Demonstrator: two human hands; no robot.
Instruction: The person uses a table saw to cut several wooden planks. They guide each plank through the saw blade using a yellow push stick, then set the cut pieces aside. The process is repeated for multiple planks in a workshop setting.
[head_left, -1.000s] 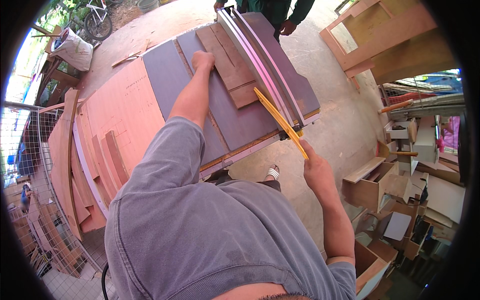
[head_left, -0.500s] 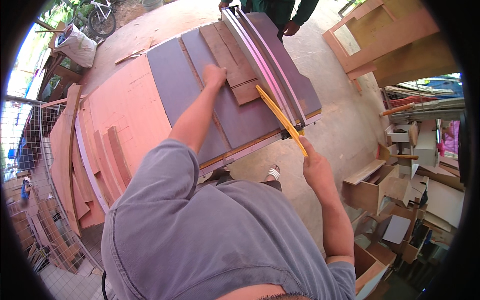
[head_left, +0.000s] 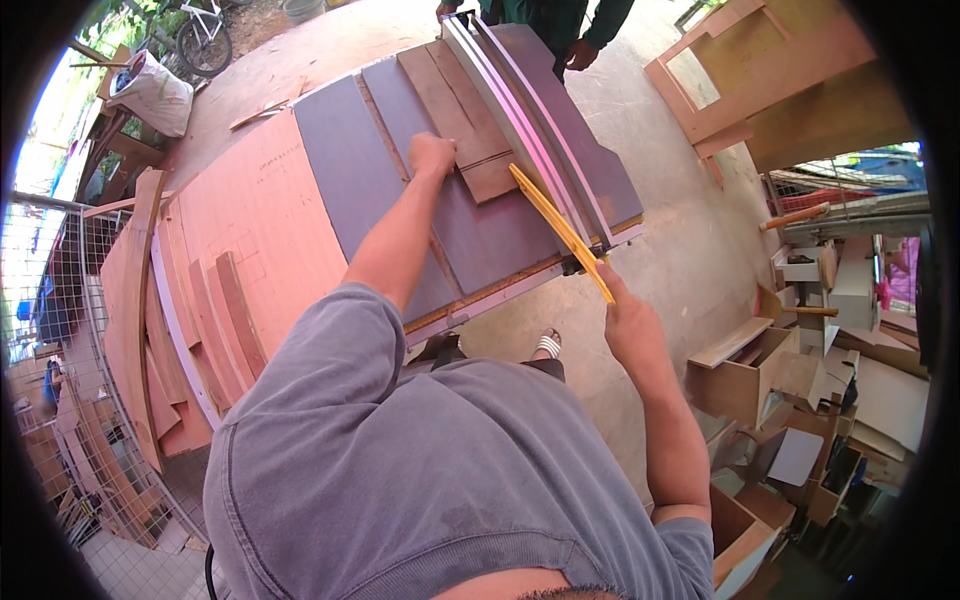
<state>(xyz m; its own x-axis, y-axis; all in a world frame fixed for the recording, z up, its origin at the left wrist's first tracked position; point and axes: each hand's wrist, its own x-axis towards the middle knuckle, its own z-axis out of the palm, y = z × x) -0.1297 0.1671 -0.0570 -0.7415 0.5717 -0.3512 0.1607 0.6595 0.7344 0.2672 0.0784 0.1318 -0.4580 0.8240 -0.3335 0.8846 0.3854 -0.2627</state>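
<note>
The left hand (head_left: 432,155) is bent at the knuckles, its fingers close together, against the left edge of the brown board (head_left: 442,98); the fingertips are hidden, so I cannot tell whether they grip it. The right hand (head_left: 634,325), beyond the near edge of the tabletop (head_left: 500,235), is closed around the lower end of a yellow stick (head_left: 556,222), which slants over that edge with its tip at the board's near end; whether it presses there I cannot tell. The board lies flat beside the metal rail (head_left: 522,130), reaching from near the tabletop's far edge to well short of its near edge. A dark line runs lengthwise along it, and another crosses it close to the near end. Left of the board, a slot (head_left: 381,125) runs toward the near edge, passing under the left forearm. A co-worker in dark green (head_left: 535,32) stands by the tabletop's far right corner.
</note>
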